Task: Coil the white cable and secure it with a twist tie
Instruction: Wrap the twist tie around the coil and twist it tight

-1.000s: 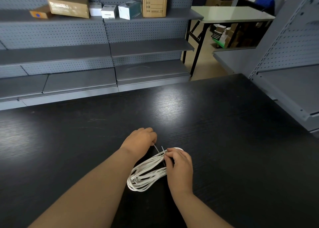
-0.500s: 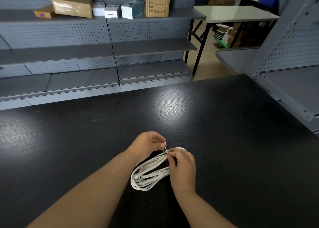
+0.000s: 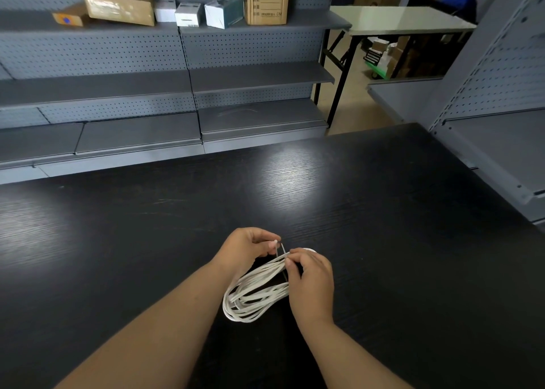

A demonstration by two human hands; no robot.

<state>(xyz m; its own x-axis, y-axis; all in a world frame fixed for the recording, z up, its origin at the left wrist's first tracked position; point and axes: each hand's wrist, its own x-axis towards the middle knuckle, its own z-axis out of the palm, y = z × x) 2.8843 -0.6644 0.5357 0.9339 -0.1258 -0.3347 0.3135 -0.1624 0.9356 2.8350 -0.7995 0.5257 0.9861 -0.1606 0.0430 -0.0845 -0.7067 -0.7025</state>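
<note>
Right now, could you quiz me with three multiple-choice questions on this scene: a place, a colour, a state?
1. The coiled cable lies: A on a shelf; B on the black table; C on the floor.
2. The cable is: A red; B black; C white.
3. The left hand and right hand are: A flat on the table; B pinching the twist tie; C hanging idle.
Answers: 1 B, the coil rests on the dark tabletop. 2 C, its loops are white. 3 B, each pinches a tie end above the coil.
</note>
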